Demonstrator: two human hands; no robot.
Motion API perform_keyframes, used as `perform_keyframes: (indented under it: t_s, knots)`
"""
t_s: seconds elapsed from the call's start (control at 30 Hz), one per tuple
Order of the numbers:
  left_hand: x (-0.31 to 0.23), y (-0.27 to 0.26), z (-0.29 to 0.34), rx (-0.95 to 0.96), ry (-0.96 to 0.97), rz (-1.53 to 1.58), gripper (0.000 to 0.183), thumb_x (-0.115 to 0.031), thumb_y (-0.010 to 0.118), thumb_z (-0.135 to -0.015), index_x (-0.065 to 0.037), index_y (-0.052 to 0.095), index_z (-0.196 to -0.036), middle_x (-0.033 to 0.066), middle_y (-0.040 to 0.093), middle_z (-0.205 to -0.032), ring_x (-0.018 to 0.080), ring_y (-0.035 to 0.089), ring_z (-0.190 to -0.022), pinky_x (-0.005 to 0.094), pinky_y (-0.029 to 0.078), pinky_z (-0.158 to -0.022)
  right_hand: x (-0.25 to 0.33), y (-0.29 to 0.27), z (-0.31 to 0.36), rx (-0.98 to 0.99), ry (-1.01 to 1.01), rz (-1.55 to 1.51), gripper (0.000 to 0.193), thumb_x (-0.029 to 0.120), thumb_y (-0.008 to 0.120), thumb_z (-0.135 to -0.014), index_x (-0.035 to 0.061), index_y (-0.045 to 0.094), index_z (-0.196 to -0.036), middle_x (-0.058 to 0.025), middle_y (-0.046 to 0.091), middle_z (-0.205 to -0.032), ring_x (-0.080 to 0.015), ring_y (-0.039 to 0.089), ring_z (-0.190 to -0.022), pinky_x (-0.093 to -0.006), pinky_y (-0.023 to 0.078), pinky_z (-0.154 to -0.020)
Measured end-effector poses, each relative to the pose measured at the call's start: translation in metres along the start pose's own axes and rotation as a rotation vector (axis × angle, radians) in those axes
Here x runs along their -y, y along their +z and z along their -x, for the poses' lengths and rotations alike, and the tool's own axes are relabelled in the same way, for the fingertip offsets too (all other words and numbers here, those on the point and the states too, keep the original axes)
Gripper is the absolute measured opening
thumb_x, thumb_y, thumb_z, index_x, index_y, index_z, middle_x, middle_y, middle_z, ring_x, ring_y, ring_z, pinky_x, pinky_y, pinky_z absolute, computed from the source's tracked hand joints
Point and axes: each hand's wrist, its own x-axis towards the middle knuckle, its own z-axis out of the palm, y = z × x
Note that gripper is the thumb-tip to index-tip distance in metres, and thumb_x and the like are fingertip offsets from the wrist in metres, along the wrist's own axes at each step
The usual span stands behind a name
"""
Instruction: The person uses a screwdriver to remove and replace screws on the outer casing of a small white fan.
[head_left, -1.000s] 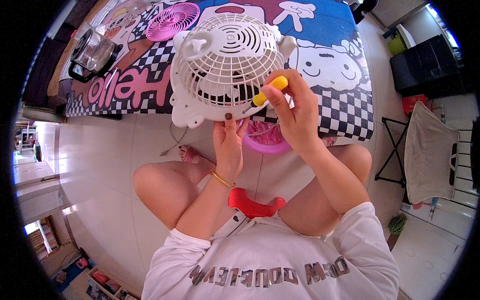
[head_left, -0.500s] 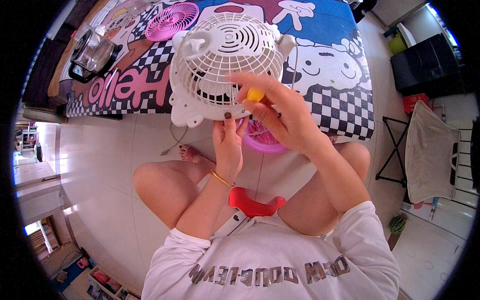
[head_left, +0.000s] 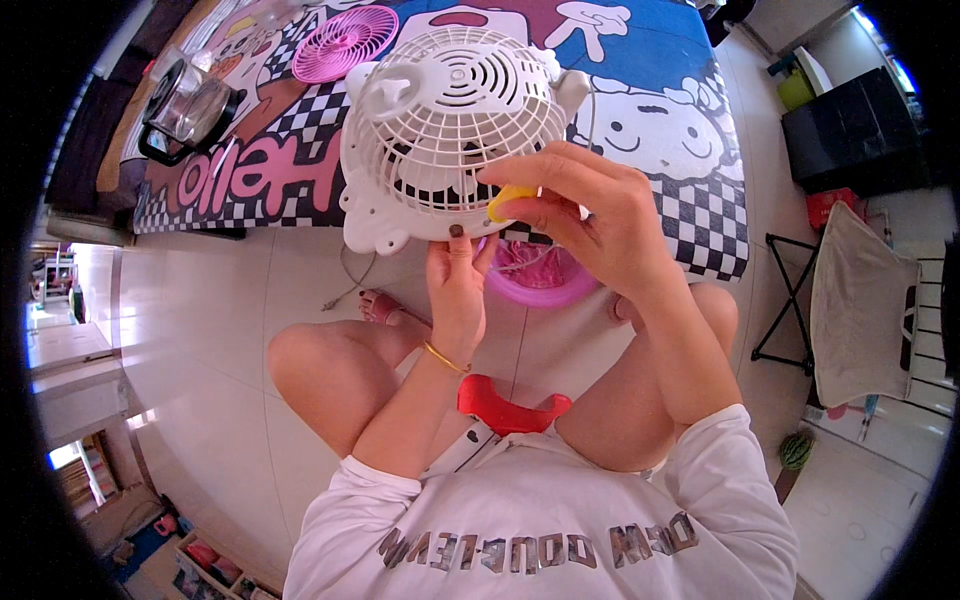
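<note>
A white fan housing (head_left: 455, 120) with a grille back and a round knob rests on the table's near edge, its lower rim jutting toward me. My left hand (head_left: 458, 285) grips that rim from below, thumb on top and fingers underneath. Between the thumb and fingers of my right hand (head_left: 600, 215) is a yellow-handled screwdriver (head_left: 508, 202), held against the rim right of my left thumb. Its shaft and tip cannot be made out.
A pink fan grille (head_left: 345, 45) and a glass jug (head_left: 190, 105) lie on the patterned tablecloth (head_left: 690, 215). Below the table edge is a pink basin (head_left: 545, 290). A red curved piece (head_left: 510, 405) lies between my legs. A folding stool (head_left: 860, 300) stands at the right.
My right hand has turned about the yellow screwdriver, its wrist and knuckles shifting right and the handle tilting. My left hand and the fan housing hold almost still.
</note>
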Motion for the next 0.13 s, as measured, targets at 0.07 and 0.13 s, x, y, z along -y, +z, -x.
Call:
perform_keyframes:
  t_s: [0.07, 0.13]
  knots:
    - [-0.0009, 0.0015, 0.0006, 0.0, 0.0, -0.019, 0.033, -0.019, 0.04, -0.094, -0.005, 0.036, -0.123, 0.0076, 0.043, -0.124, 0.0191, 0.045, -0.114, 0.0364, 0.039, -0.098, 0.0003, -0.0022, 0.0005, 0.008, 0.031, 0.029, 0.034, 0.005, 0.068, -0.07, 0.0095, 0.062, -0.103, -0.0041, 0.058, -0.082, -0.0111, 0.05, -0.056, -0.0219, 0.04, -0.05]
    - [-0.0007, 0.0002, 0.0006, -0.008, -0.009, -0.048, 0.036, -0.021, 0.04, -0.094, -0.003, 0.035, -0.124, 0.0089, 0.043, -0.124, 0.0195, 0.043, -0.115, 0.0365, 0.038, -0.099, 0.0008, -0.0036, 0.0006, 0.017, 0.063, 0.057, 0.033, 0.01, 0.071, -0.07, 0.0091, 0.062, -0.102, -0.0036, 0.059, -0.083, -0.0099, 0.049, -0.056, -0.0212, 0.04, -0.049]
